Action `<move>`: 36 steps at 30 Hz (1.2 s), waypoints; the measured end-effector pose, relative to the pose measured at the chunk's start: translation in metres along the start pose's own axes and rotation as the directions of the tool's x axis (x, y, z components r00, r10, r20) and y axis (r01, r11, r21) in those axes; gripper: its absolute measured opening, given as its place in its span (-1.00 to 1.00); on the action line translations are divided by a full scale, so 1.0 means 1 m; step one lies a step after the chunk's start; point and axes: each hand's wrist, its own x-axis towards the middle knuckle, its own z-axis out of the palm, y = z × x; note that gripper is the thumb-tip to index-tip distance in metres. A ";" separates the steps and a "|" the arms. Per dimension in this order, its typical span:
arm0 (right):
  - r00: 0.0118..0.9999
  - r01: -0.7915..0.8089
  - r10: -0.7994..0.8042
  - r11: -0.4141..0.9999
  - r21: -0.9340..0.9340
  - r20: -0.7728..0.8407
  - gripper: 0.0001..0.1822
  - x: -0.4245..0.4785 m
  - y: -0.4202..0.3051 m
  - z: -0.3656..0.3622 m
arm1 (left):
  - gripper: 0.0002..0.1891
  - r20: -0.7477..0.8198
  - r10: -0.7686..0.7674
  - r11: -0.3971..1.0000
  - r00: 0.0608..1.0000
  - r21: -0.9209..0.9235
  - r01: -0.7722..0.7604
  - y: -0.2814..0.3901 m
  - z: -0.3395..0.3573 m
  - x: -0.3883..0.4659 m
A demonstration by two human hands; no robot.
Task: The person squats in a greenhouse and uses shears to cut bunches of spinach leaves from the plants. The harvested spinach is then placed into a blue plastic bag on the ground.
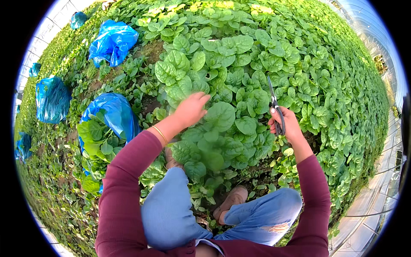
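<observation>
Pointing blades-up, a pair of scissors with black handles (278,120) is in my right hand (286,123), over the leafy plants. My left hand (191,108), with a gold bangle at the wrist, is over the broad green leaves; its fingers are bent and partly blurred, and whether they pinch a leaf cannot be told. Between my hands grow large crinkled leaves (220,116). By my left forearm an open blue plastic bag (112,104) lies on its side with cut leafy greens (96,136) at its mouth.
Further blue plastic bags (114,41) (53,99) stand on the left among low plants and bare soil. Dense leafy plants (340,96) cover the right side. My knees and shoes are close below the plants. Clear plastic sheeting on a frame (369,205) borders the bed at the right.
</observation>
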 end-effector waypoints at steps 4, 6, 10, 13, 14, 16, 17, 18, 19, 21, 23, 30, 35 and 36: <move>0.995 0.100 -0.090 0.960 0.263 -0.051 -0.54 0.103 -0.002 0.034 | -0.56 -0.076 0.052 0.997 0.996 0.061 -0.047 -0.023 0.052 0.076; 0.989 0.144 -0.117 0.904 0.403 -0.089 -0.58 0.140 -0.001 0.058 | -0.62 -0.070 0.001 0.996 0.998 0.086 0.005 -0.035 0.062 0.102; 0.991 0.133 -0.092 0.793 0.594 -0.098 -0.64 0.161 0.001 0.106 | -0.76 -0.044 -0.113 0.874 0.993 0.470 0.121 -0.071 0.063 0.149; 0.999 0.051 -0.047 0.777 0.627 -0.023 -0.68 0.148 0.012 0.111 | -0.74 0.068 -0.357 0.779 0.932 0.571 0.257 -0.088 0.068 0.181; 0.999 0.046 -0.044 0.793 0.608 -0.018 -0.66 0.142 0.023 0.106 | -0.74 0.086 -0.397 0.778 0.914 0.559 0.286 -0.091 0.070 0.190; 0.999 0.046 -0.029 0.820 0.570 -0.038 -0.63 0.130 0.037 0.092 | -0.80 0.152 -0.439 0.782 0.885 0.549 0.294 -0.098 0.070 0.203; 0.998 0.042 -0.011 0.831 0.554 -0.059 -0.62 0.126 0.041 0.085 | -0.82 0.187 -0.463 0.783 0.866 0.545 0.301 -0.105 0.070 0.205; 0.996 0.047 0.003 0.830 0.556 -0.088 -0.61 0.121 0.043 0.080 | -0.82 0.181 -0.430 0.779 0.885 0.570 0.261 -0.118 0.075 0.205; 0.994 0.064 0.003 0.804 0.591 -0.112 -0.62 0.120 0.047 0.074 | -0.81 0.220 -0.390 0.815 0.894 0.535 0.223 -0.128 0.076 0.208; 0.989 0.074 0.024 0.782 0.619 -0.149 -0.63 0.115 0.052 0.069 | -0.84 0.231 -0.442 0.875 0.867 0.325 0.359 -0.144 0.077 0.205; 0.988 0.072 0.033 0.761 0.645 -0.149 -0.63 0.114 0.058 0.068 | -0.80 0.361 -0.490 0.864 0.793 0.085 0.495 -0.171 0.076 0.198; 0.981 0.063 0.074 0.751 0.657 -0.178 -0.59 0.106 0.080 0.058 | -0.87 0.413 -0.277 0.280 0.868 -0.829 0.484 -0.122 -0.018 0.211; 0.986 0.124 -0.058 0.882 0.454 -0.157 -0.61 0.113 0.063 0.046 | -0.83 -0.168 -0.560 0.489 0.811 -0.857 0.161 -0.159 -0.049 0.280; 0.990 0.117 -0.072 0.903 0.414 -0.124 -0.60 0.119 0.054 0.046 | -0.80 -0.142 -0.654 0.549 0.743 -0.765 0.337 -0.193 -0.042 0.293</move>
